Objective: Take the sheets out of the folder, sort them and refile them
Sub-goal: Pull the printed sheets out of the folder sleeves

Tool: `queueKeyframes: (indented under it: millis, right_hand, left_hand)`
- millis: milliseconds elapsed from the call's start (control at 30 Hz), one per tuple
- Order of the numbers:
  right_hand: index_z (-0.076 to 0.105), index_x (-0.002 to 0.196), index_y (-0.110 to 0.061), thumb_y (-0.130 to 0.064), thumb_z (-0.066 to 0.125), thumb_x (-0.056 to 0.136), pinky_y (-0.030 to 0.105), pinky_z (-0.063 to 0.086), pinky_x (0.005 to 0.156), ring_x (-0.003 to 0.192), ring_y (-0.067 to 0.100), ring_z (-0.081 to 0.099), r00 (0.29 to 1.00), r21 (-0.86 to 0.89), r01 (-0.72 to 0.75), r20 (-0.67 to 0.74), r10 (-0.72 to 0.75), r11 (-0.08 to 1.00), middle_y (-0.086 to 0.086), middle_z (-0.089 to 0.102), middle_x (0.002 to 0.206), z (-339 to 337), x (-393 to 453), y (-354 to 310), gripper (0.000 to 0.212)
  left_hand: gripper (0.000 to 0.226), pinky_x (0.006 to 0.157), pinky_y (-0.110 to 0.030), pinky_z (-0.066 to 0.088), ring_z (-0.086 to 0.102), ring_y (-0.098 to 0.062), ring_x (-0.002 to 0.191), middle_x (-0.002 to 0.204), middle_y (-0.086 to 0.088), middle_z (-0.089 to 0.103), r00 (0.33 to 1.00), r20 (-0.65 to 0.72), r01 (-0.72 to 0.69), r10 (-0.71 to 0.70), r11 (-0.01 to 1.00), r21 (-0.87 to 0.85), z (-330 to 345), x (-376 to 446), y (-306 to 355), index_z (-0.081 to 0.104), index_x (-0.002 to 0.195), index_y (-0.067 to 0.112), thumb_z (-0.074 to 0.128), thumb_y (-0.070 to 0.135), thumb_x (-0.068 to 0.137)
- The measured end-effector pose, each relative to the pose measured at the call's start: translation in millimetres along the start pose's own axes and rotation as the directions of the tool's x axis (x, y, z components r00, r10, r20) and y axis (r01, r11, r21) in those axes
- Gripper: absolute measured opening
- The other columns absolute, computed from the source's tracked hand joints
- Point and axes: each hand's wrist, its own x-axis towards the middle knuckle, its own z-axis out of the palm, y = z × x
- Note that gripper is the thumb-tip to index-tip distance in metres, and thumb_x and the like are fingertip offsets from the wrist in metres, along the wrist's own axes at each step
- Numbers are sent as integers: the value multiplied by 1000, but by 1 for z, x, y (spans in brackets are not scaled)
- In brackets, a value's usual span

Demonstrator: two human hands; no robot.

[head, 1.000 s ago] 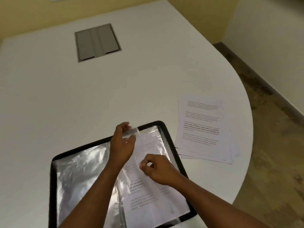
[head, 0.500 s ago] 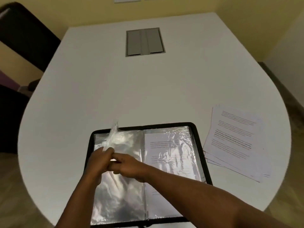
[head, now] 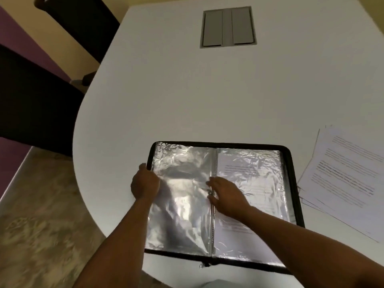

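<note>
**Q:** Walk me through what's in front of you, biggest first.

**A:** The white table (head: 207, 90), with a grey hatch (head: 227, 27) set into its far side. On the near edge lies the black zip folder (head: 291, 183), open flat, its ring spine running away from me. To its right, apart from it, sits the loose stack of printed sheets (head: 342, 173) I judge to be already taken out.

**Q:** And your hands?

**A:** My left hand (head: 145, 185) is at the folder's left edge, fingers curled at the border of the empty left sleeve (head: 180, 194) (whether I'm pinching the plastic or only the cover rim I cannot tell). My right hand (head: 225, 196) lies flat, fingers straight, on the right-hand page just beside the spine, holding nothing.

**Q:** Which sheet comes next?

**A:** The one inside the right sleeve (head: 253, 173); print shows through the plastic. It lies directly under and to the right of my right palm, long axis parallel to the spine, so the right hand is plainly the nearer one.

**Q:** What does the move turn on?

**A:** Finding the sleeve's open edge, I reckon at the far end. The plastic is crinkled and glossy, so it may cling to the paper.
</note>
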Motion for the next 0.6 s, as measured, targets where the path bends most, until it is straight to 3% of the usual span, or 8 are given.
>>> queueKeyframes:
  millis: [67, 167, 267, 400, 500, 600]
  right_hand:
    - [57, 134, -9, -36, 57, 87, 45, 40, 108, 130, 34, 50, 990, -35, -77, -121, 72, 996, 14, 53, 141, -6, -4, 26, 54]
    - [52, 138, -7, -31, 62, 87, 48, 40, 108, 133, 37, 46, 942, -76, -250, -248, 224, 965, 17, 48, 145, -27, -5, 67, 57]
    - [34, 150, -10, -34, 52, 95, 43, 24, 119, 146, 32, 25, 892, -138, -404, -277, 356, 904, 14, 28, 158, -47, -9, 100, 62]
    - [13, 155, -13, -44, 32, 103, 37, 3, 121, 150, 24, 7, 876, -169, -465, -226, 425, 869, 7, 14, 162, -52, -18, 120, 64]
    - [30, 151, -12, -39, 31, 102, 38, 10, 120, 146, 24, 27, 897, -226, -407, -284, 340, 885, 9, 37, 154, -51, -22, 125, 55]
    - [54, 135, -10, -29, 55, 94, 41, 33, 111, 119, 27, 59, 888, -274, -343, -408, 214, 898, 10, 67, 122, -46, -21, 125, 45]
  left_hand:
    - [42, 93, -43, 45, 55, -39, 109, 120, -17, 61, 973, -105, -202, 206, 978, 45, 15, -11, 13, 51, 130, 11, 52, 14, 89]
    - [45, 102, -40, 42, 54, -32, 118, 127, -15, 60, 861, -79, -504, 502, 864, -4, 48, -28, 36, 55, 129, 6, 47, 25, 89]
    - [50, 108, -37, 38, 53, -30, 123, 133, -14, 57, 749, 74, -656, 659, 752, -58, 79, -46, 67, 57, 128, 5, 38, 29, 88]
    - [49, 112, -29, 25, 40, -22, 136, 147, -6, 45, 653, 229, -719, 722, 686, -113, 105, -64, 100, 46, 141, 13, 52, 22, 93]
    - [56, 116, -31, 17, 28, -22, 143, 155, -6, 32, 597, 276, -767, 754, 636, -79, 118, -67, 118, 35, 147, 14, 54, 19, 94]
    - [63, 118, -33, 9, 17, -22, 147, 159, -5, 20, 575, 332, -793, 748, 609, 0, 127, -61, 130, 23, 152, 16, 51, 17, 96]
